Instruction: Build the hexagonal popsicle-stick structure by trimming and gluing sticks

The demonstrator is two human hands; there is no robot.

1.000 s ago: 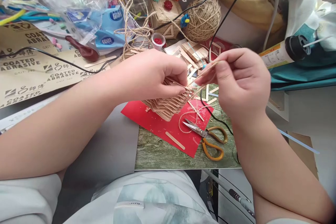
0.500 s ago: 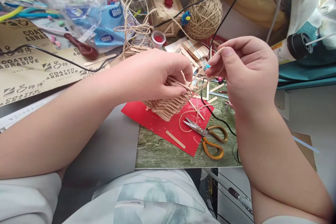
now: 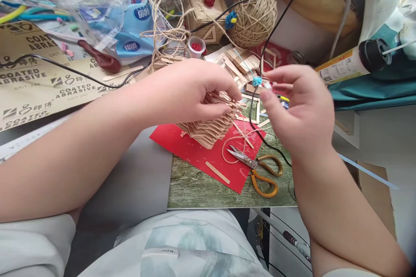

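Observation:
My left hand (image 3: 212,91) grips the top of a stack of wooden craft sticks (image 3: 208,132), thumb in front and fingers curled over it. The stack rests on a red sheet (image 3: 227,175). To the right, my right hand (image 3: 300,108) is raised with its thumb and fingers apart, nothing visible between them. Thin twine (image 3: 224,151) loops from the stack over the red sheet. Scissors (image 3: 256,164) with orange handles lie partly open at the sheet's right edge. A single stick (image 3: 217,172) lies on the red sheet.
A twine ball (image 3: 253,17) and a wooden box (image 3: 208,13) stand at the back. Sandpaper sheets (image 3: 32,78), a red balloon (image 3: 100,56) and a blue packet (image 3: 133,30) are at left. A black cable (image 3: 271,149) crosses the green table (image 3: 195,190).
My right hand has let go of the twine, opened and shifted slightly left and down. The twine end has dropped towards the stack. My left hand has stayed on the sticks.

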